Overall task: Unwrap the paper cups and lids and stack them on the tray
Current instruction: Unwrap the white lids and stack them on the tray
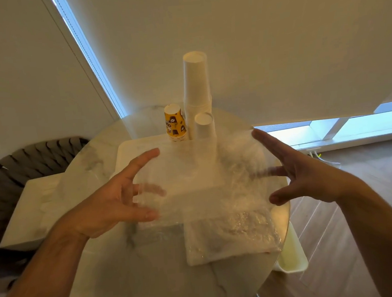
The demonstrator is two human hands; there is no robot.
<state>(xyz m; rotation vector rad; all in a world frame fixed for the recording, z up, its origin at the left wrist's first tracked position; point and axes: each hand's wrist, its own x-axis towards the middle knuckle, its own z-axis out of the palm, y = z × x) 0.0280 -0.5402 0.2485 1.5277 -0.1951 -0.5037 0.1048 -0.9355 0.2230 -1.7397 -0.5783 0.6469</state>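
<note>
A white tray (127, 153) sits on the round marble table (133, 257). At the tray's far edge stand three upside-down stacks: a tall stack of white cups (196, 83), a short stack of yellow printed cups (175, 124) and a short stack of white cups (204, 125). A clear plastic wrap (199, 183) hangs blurred above the tray between my hands. My left hand (115, 198) and my right hand (308, 175) have their fingers spread and straight against its two sides. Some fingers show through the film. No lids are visible.
A second, crumpled clear wrapper (231, 236) lies on the table near the right edge. A pale rectangular slab (32, 206) and a dark woven chair (10, 166) are on the left. A white bin (293, 255) stands on the wooden floor at the right.
</note>
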